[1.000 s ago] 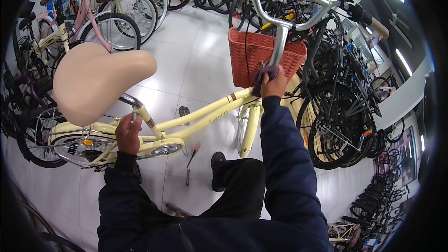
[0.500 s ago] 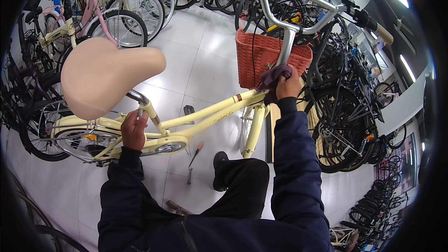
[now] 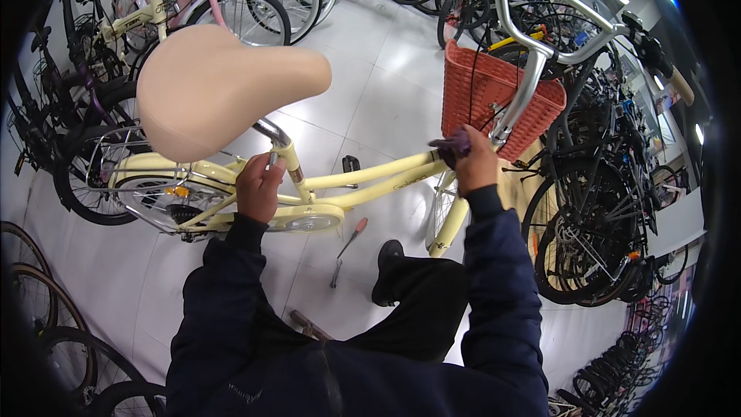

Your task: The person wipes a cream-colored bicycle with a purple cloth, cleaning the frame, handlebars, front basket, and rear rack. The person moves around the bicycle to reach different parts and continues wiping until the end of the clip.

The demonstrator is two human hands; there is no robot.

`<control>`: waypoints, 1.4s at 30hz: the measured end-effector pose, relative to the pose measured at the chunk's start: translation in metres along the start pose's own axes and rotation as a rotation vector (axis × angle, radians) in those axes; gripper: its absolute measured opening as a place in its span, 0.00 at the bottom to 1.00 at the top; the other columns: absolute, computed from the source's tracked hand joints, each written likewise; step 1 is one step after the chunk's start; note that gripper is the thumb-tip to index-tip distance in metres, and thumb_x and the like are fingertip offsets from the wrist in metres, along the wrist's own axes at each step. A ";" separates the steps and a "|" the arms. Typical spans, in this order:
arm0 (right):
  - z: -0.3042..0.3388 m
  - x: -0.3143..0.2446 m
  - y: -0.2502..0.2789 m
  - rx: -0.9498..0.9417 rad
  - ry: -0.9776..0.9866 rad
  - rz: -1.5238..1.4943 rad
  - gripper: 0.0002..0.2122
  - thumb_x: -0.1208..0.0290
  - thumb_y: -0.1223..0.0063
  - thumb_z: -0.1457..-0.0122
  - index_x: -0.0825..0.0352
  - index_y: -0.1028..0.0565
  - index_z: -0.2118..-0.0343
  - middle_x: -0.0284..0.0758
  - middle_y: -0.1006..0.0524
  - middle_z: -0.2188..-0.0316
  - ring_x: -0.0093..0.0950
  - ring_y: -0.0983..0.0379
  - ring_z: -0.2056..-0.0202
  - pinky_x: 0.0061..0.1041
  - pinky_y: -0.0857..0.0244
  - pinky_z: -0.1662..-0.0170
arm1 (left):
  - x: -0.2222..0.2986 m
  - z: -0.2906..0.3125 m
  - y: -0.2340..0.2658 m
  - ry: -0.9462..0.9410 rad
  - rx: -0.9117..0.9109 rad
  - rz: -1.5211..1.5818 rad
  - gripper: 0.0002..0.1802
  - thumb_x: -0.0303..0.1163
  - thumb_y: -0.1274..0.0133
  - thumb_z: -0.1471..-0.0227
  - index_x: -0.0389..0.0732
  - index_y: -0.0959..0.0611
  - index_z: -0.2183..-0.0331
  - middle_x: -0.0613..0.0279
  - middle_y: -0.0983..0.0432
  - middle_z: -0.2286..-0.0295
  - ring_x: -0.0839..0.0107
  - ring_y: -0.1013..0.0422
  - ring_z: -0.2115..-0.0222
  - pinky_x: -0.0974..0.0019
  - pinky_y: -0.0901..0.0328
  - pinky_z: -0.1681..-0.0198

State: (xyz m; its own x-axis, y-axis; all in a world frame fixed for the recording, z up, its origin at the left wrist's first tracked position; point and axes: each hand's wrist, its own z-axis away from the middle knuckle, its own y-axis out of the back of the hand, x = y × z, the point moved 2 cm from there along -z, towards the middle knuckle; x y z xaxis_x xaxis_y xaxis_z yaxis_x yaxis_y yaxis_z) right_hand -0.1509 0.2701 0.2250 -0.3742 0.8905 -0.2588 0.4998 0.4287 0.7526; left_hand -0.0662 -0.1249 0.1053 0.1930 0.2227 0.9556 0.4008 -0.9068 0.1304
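Note:
A cream-yellow bicycle (image 3: 370, 194) stands across in front of me, with a beige saddle (image 3: 224, 93) and a red woven basket (image 3: 494, 93). My right hand (image 3: 477, 162) is closed on a bunched purple cloth (image 3: 455, 145), pressed against the front end of the frame tube, below the silver handlebar stem (image 3: 531, 93). Below the saddle, my left hand (image 3: 258, 189) is closed beside the seat tube. A small silver lever-like piece (image 3: 272, 159) shows between its thumb and fingers; the rest is hidden.
On the tiled floor lie a screwdriver (image 3: 360, 226) with a reddish handle and a small wrench (image 3: 336, 272). A brown-handled tool (image 3: 302, 320) lies near my leg. Parked bicycles crowd the left, back and right sides. Several loose-looking wheels (image 3: 58, 301) stand at lower left.
The view has shifted, so the bicycle sits further right. My right hand and the cloth have moved from the stem's base down onto the frame tube. My left hand stays by the seat tube.

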 end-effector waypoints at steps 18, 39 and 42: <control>0.058 -0.131 -0.162 -0.625 -0.001 0.116 0.10 0.60 0.45 0.44 0.61 0.24 0.67 0.39 0.19 0.70 0.42 0.21 0.65 0.43 0.28 0.63 | 0.010 -0.003 0.009 0.046 -0.099 0.066 0.16 0.38 0.44 0.44 0.35 0.17 0.62 0.58 0.25 0.73 0.70 0.29 0.75 0.66 0.34 0.67; -0.166 -0.035 0.230 0.661 0.551 0.930 0.09 0.64 0.41 0.50 0.65 0.22 0.73 0.49 0.22 0.53 0.47 0.26 0.53 0.41 0.35 0.47 | -0.015 0.002 -0.010 -0.036 0.029 -0.061 0.22 0.36 0.41 0.48 0.32 0.21 0.55 0.56 0.23 0.63 0.67 0.27 0.64 0.64 0.32 0.58; -0.230 -0.017 0.325 0.593 -0.005 1.283 0.23 0.49 0.51 0.44 0.67 0.19 0.61 0.48 0.21 0.54 0.45 0.27 0.48 0.45 0.35 0.45 | -0.012 0.005 -0.012 -0.062 0.061 -0.097 0.20 0.34 0.41 0.50 0.33 0.21 0.56 0.56 0.24 0.63 0.67 0.27 0.64 0.65 0.32 0.59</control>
State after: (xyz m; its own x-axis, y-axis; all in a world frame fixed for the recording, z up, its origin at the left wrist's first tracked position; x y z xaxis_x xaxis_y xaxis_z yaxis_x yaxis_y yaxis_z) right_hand -0.1623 0.3588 0.6133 0.5873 0.7048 0.3979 0.7356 -0.6698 0.1008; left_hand -0.0692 -0.1155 0.0907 0.2044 0.3318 0.9210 0.4739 -0.8567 0.2034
